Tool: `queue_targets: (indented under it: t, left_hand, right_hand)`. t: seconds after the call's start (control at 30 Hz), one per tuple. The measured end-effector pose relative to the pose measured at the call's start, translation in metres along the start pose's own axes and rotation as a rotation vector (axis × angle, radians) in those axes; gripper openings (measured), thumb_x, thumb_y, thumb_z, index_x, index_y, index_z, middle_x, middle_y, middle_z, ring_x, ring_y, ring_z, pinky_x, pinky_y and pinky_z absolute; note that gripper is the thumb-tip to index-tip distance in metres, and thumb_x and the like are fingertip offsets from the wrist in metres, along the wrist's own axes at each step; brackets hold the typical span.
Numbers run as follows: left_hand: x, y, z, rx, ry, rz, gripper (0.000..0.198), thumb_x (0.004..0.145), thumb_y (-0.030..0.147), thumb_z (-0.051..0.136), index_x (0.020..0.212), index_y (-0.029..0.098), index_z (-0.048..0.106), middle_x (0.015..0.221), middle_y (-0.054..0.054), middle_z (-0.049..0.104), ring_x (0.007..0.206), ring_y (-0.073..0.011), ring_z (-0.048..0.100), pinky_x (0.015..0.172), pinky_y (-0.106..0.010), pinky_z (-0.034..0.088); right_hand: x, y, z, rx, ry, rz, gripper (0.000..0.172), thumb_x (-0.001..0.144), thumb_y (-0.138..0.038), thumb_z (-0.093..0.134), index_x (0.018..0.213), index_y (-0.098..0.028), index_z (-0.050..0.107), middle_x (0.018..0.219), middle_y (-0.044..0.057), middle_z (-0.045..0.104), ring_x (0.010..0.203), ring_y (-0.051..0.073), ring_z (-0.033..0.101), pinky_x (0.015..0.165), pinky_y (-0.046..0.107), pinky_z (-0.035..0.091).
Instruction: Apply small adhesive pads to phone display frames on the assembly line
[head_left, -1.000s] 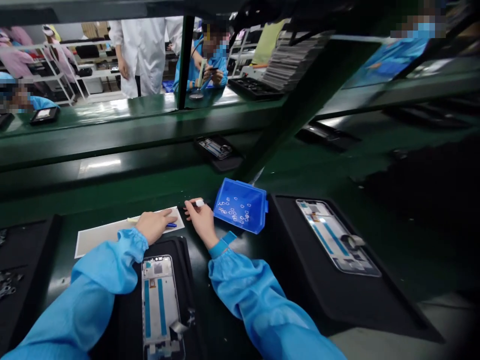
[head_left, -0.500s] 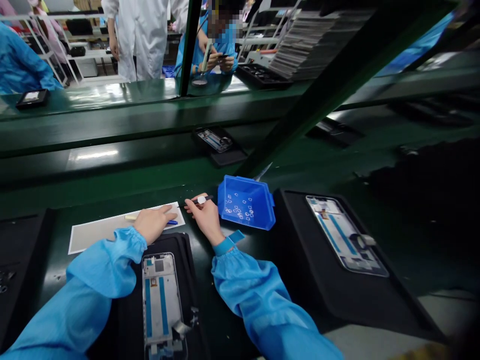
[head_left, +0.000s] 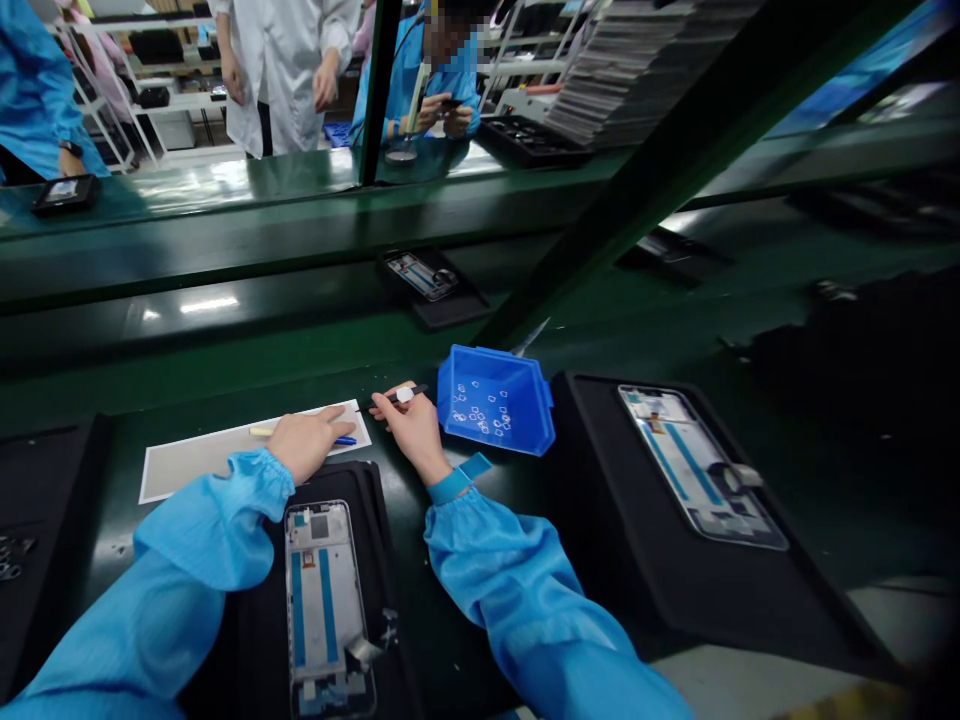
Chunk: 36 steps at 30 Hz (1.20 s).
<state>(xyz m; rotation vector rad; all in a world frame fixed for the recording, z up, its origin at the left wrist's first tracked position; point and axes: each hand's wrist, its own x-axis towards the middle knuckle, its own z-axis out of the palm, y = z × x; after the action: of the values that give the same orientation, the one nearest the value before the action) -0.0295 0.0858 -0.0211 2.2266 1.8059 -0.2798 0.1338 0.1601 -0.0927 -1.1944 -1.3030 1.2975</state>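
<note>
My left hand (head_left: pixel 306 445) rests on a grey sheet with a white border (head_left: pixel 180 470), its index finger stretched towards the sheet's right end. A slim pen-like tool (head_left: pixel 345 440), pale yellow at one end and blue at the other, sticks out on both sides of this hand, which seems closed around it. Between the fingertips of my right hand (head_left: pixel 412 430) are black tweezers (head_left: pixel 420 389) with a white tag; their tip points at the sheet's right edge. Below my left hand, an opened phone frame (head_left: pixel 322 590) with two blue strips lies on a black tray (head_left: pixel 259 640).
Right of my right hand stands a blue bin (head_left: pixel 536 410) holding several small pale rings. Another phone frame (head_left: pixel 697 460) lies on a black tray (head_left: pixel 600 470) farther right. A green slanted post (head_left: pixel 600 240) crosses the bench. Co-workers are behind the ledge.
Both hands stay nearly where they were, the tweezers still at the sheet's edge. The view shifts slightly. In the background, the people in white and blue have changed posture.
</note>
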Motion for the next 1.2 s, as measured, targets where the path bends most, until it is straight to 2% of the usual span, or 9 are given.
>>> queue_targets:
  t: [0.17, 0.3, 0.37, 0.47, 0.53, 0.6, 0.77, 1.2]
  left_hand:
    - [0.003, -0.002, 0.003, -0.035, 0.019, -0.008, 0.046, 0.094, 0.018, 0.047, 0.132, 0.043, 0.057, 0.152, 0.003, 0.046, 0.109, -0.0262, 0.068, 0.085, -0.039, 0.056]
    - [-0.006, -0.004, -0.005, -0.066, 0.066, -0.052, 0.041, 0.093, 0.022, 0.051, 0.128, 0.041, 0.061, 0.151, 0.004, 0.047, 0.11, -0.0262, 0.067, 0.086, -0.038, 0.055]
    - [-0.019, -0.004, -0.01, -0.11, 0.138, -0.111, 0.037, 0.096, 0.028, 0.047, 0.129, 0.036, 0.061, 0.148, 0.0, 0.051, 0.114, -0.026, 0.065, 0.089, -0.037, 0.054]
    - [-0.049, -0.003, -0.012, -0.327, 0.238, -0.177, 0.034, 0.096, 0.039, 0.045, 0.117, 0.026, 0.068, 0.123, -0.004, 0.069, 0.109, -0.0241, 0.066, 0.092, -0.034, 0.051]
    - [-0.068, -0.001, -0.008, -0.48, 0.217, -0.166, 0.032, 0.094, 0.042, 0.048, 0.104, 0.023, 0.072, 0.107, -0.004, 0.074, 0.102, -0.0235, 0.068, 0.091, -0.033, 0.051]
    - [-0.081, 0.0, 0.0, -0.545, 0.167, -0.152, 0.032, 0.093, 0.043, 0.048, 0.099, 0.022, 0.072, 0.104, -0.005, 0.074, 0.098, -0.0234, 0.068, 0.088, -0.033, 0.051]
    - [-0.087, 0.0, 0.013, -0.607, 0.155, -0.127, 0.03, 0.092, 0.04, 0.05, 0.097, 0.022, 0.073, 0.099, -0.005, 0.072, 0.094, -0.0211, 0.068, 0.086, -0.031, 0.05]
    - [-0.079, 0.001, 0.012, -0.488, 0.072, -0.094, 0.021, 0.093, 0.033, 0.055, 0.092, 0.022, 0.072, 0.093, -0.003, 0.069, 0.088, -0.0185, 0.065, 0.08, -0.029, 0.048]
  right_hand:
    - [-0.007, -0.007, 0.001, 0.122, 0.04, 0.001, 0.045, 0.064, -0.058, 0.078, 0.075, -0.021, 0.055, 0.063, 0.004, 0.071, 0.064, 0.023, 0.073, 0.046, 0.024, 0.05]
    - [-0.037, -0.017, -0.002, 0.196, 0.081, 0.015, 0.046, 0.066, -0.059, 0.076, 0.076, -0.02, 0.054, 0.065, 0.005, 0.071, 0.064, 0.021, 0.072, 0.045, 0.023, 0.048]
    - [-0.062, -0.019, -0.006, 0.214, 0.082, 0.04, 0.044, 0.069, -0.058, 0.075, 0.075, -0.02, 0.055, 0.063, 0.005, 0.07, 0.062, 0.021, 0.072, 0.043, 0.022, 0.046]
    - [-0.103, -0.022, -0.01, 0.223, 0.069, 0.092, 0.042, 0.07, -0.056, 0.077, 0.072, -0.021, 0.054, 0.054, 0.001, 0.065, 0.058, 0.021, 0.071, 0.042, 0.022, 0.044]
    - [-0.124, -0.023, -0.009, 0.204, 0.039, 0.117, 0.04, 0.071, -0.053, 0.078, 0.071, -0.021, 0.054, 0.051, -0.001, 0.063, 0.058, 0.022, 0.071, 0.047, 0.025, 0.047]
    - [-0.136, -0.024, -0.005, 0.154, 0.0, 0.111, 0.037, 0.073, -0.051, 0.077, 0.07, -0.022, 0.054, 0.055, -0.001, 0.065, 0.06, 0.022, 0.071, 0.053, 0.028, 0.051]
    - [-0.137, -0.023, 0.006, 0.015, -0.01, 0.026, 0.031, 0.078, -0.046, 0.072, 0.068, -0.022, 0.054, 0.058, -0.001, 0.064, 0.052, 0.019, 0.064, 0.05, 0.029, 0.044]
    - [-0.136, -0.018, 0.005, -0.067, -0.031, 0.009, 0.027, 0.081, -0.04, 0.069, 0.069, -0.023, 0.053, 0.061, -0.003, 0.056, 0.051, 0.016, 0.058, 0.049, 0.027, 0.04]
